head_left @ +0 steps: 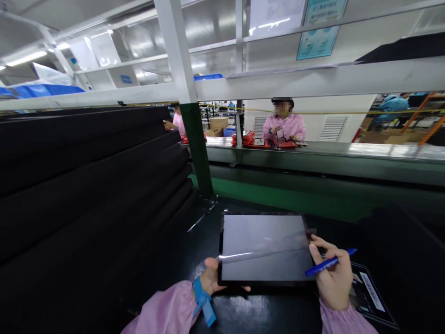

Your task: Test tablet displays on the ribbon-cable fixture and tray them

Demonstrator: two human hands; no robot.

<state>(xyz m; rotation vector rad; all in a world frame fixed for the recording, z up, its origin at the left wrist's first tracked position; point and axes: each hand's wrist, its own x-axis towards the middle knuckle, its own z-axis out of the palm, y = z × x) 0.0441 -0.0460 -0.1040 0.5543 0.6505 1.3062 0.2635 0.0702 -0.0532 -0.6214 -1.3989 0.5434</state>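
A tablet-like panel (264, 250) with a black frame and a pale grey screen is held tilted above the dark bench. My left hand (210, 278) is closed on its lower left corner, thumb at the edge and fingers underneath; a blue band circles the wrist. A blue marker pen (325, 266) lies across my right hand (333, 273), held among the fingers. The thumb and forefinger of that hand pinch at the panel's right edge, by a clear film (278, 243). This film crosses the screen with a bright slanting reflection.
Black foam-like slabs (86, 185) are stacked high at left. A thin pen (201, 218) lies on the bench (239, 315). A black printed sheet or box (371, 292) sits at right. Beyond a green post (196, 148), a person in pink (285, 125) works at another bench.
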